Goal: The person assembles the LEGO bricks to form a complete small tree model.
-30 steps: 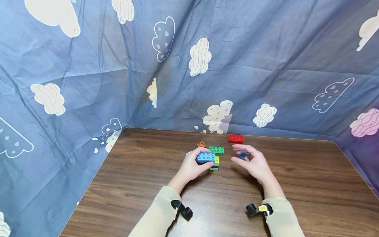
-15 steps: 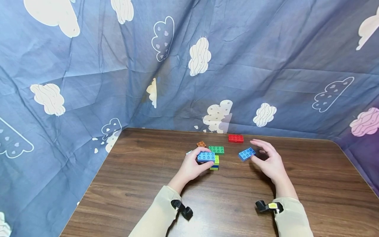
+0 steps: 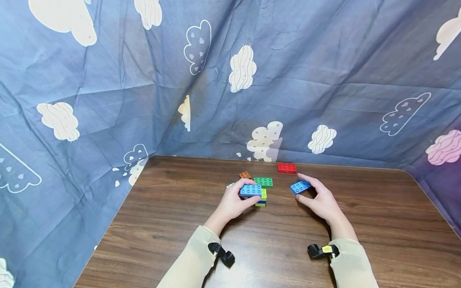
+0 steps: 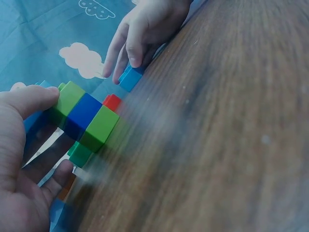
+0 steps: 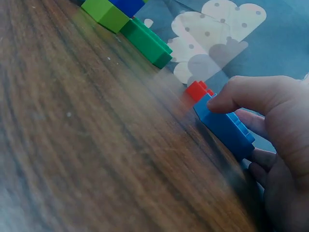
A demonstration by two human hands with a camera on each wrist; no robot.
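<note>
around the green brick, left hand pinches pale-blue brick in front, right hand grips blue brick rightward, both likely light, stiff, best held by long sides.

lt-blue brick, blue brick askew

No word, brand or number legible anywhere. On the right black mount, between four and five o'clock in the head view, a small yellow label, its marking too small to read. On the bricks, from four to five o'clock, studs too tiny to show lettering.
</note>
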